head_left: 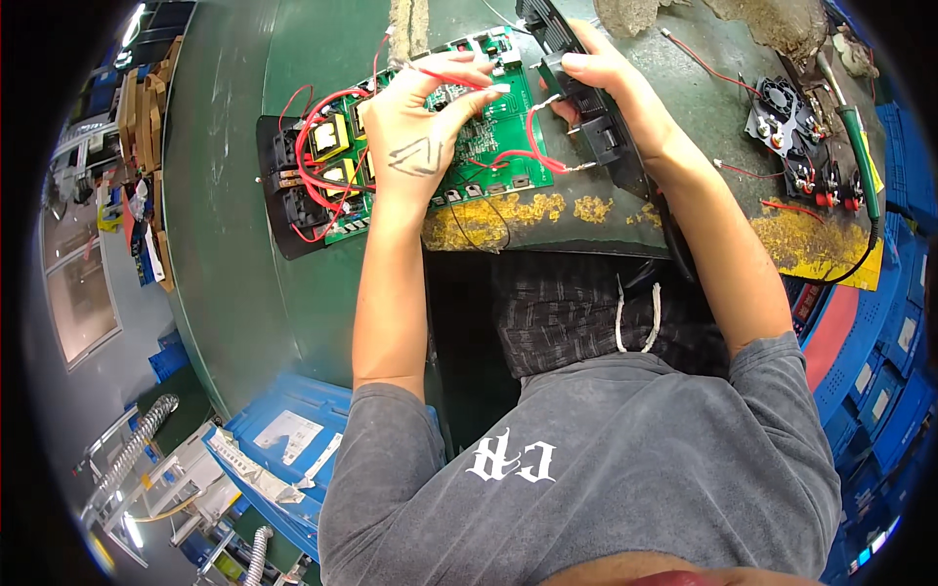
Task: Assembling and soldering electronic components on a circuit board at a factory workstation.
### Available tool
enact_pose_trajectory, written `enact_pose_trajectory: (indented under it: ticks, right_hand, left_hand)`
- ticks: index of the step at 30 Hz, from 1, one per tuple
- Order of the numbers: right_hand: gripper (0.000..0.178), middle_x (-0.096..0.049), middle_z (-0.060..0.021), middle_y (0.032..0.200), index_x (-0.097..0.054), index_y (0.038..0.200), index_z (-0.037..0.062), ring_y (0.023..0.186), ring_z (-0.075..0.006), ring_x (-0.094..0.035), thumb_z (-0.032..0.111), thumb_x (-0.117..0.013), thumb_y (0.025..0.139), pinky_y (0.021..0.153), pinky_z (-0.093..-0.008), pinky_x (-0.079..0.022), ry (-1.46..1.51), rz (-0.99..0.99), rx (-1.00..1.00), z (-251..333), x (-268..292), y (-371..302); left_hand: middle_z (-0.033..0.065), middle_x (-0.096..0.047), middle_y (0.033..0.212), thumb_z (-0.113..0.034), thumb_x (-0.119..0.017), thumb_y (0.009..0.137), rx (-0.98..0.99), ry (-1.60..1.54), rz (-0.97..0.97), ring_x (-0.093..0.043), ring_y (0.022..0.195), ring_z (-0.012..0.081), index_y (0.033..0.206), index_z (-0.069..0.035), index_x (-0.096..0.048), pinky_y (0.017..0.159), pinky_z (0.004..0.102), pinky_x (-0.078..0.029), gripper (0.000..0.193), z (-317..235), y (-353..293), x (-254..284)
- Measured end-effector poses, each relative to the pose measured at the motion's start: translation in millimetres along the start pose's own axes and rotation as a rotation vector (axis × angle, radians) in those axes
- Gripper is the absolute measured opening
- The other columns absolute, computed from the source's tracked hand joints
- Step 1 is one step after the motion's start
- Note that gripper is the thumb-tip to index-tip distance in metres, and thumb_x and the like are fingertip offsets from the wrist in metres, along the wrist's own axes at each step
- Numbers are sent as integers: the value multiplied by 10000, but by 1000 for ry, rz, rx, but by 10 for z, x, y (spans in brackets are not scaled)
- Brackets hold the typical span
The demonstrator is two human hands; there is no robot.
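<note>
My left hand is over a green circuit board on the bench. Its thumb and fingers pinch a red wire; the wire's tip is hard to make out. My right hand grips a black end panel with sockets, tilted up at the board's right edge. Thick red wires run from this panel toward the board. At the board's left end, a second black panel lies beside yellow-wrapped transformers and looped red wires.
On the right lie a small fan, a panel with red terminals and a green-handled soldering iron with its black cord. Loose red wires rest nearby. A blue crate stands at lower left, and blue bins line the right.
</note>
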State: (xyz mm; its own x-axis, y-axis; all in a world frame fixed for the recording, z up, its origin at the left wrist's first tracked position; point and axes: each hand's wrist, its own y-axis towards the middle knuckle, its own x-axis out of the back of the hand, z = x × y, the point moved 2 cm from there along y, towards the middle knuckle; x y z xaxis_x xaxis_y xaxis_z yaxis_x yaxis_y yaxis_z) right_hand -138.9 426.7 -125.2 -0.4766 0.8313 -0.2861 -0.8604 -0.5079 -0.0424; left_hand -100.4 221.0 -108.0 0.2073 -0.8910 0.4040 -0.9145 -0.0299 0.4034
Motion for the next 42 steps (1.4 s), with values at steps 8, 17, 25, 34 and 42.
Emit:
enact_pose_trajectory:
  ticks: [8, 17, 25, 34, 42]
  right_hand:
    - [542, -588, 19, 939, -537, 1378, 69, 754, -40, -510, 372, -598, 933, 650, -209, -407, -94, 0, -98, 151, -59, 162]
    - [565, -598, -3, 917, -521, 1401, 68, 716, -62, -517, 363, -601, 926, 645, -205, -417, 55, 9, -91, 69, -69, 262]
    - [791, -512, -185, 1396, -241, 1573, 0, 1220, -243, -579, 117, -659, 912, 1021, -381, -483, 16, 6, 131, 147, -220, 263]
    - [811, -529, -140, 1307, -239, 1587, 39, 1153, -224, -577, 110, -657, 895, 1000, -371, -483, -54, -54, 141, 104, -234, 274]
    - [837, -501, -141, 1406, -221, 1595, 43, 1262, -243, -525, 182, -658, 895, 1086, -391, -414, -16, -6, 77, 107, -234, 245]
  left_hand:
    - [40, -767, 926, -53, -794, 883, 143, -13, 21, -682, 825, 79, 1025, -12, -785, 763, 221, -530, 148, -94, 98, -15]
    - [-25, -740, 835, -147, -822, 861, 164, -95, -32, -512, 660, 40, 970, -73, -803, 617, 229, -407, 133, 96, 186, -9]
    - [-33, -688, 790, -239, -793, 930, 315, -350, 57, -513, 660, 24, 1018, -34, -762, 606, 218, -399, 225, 105, 200, -32]
    - [40, -750, 981, -158, -725, 974, 395, -448, 102, -645, 902, 84, 1054, -21, -730, 863, 245, -486, 158, 60, 206, -6]
    - [34, -749, 975, -205, -769, 944, 420, -455, 117, -637, 892, 81, 1046, -29, -737, 867, 256, -487, 207, 126, 202, 28]
